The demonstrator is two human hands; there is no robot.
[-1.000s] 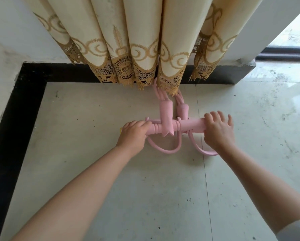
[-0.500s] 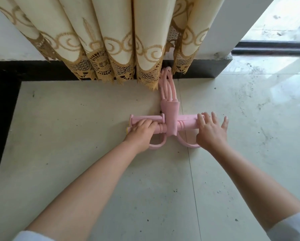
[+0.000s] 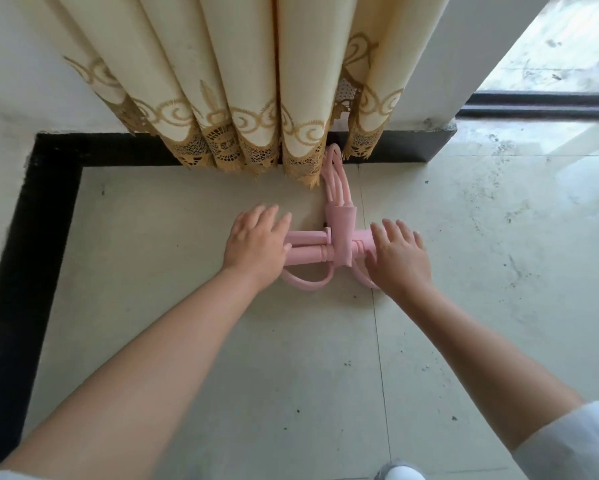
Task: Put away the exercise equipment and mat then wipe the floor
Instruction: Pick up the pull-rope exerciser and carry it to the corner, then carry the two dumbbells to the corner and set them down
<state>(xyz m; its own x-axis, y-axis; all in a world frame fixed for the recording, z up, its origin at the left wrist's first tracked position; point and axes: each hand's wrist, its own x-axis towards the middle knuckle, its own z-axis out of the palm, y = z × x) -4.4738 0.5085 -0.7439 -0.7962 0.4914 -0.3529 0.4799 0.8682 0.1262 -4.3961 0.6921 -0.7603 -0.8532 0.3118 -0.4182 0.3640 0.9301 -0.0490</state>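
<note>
While pink puller [image 3: 339, 242] lay on floor [image 3: 173, 341] by far edge, cords under curtain [image 3: 242, 98] | L hand [image 3: 254, 249] & R hand [image 3: 400, 261] spread flat, gripping nothing | tip: push straight, keep cords untangled.

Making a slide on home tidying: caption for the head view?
Both hands, left and right, open over a pink pedal resistance band on the floor by the curtain.

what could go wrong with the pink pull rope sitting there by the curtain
The pink pedal puller lies flat on the floor, only its tubes tucked under the curtain, so someone might trip on it. Both the left hand and right hand are open above the handles, so nothing steadies it. It also sits where wiping is due.
</note>
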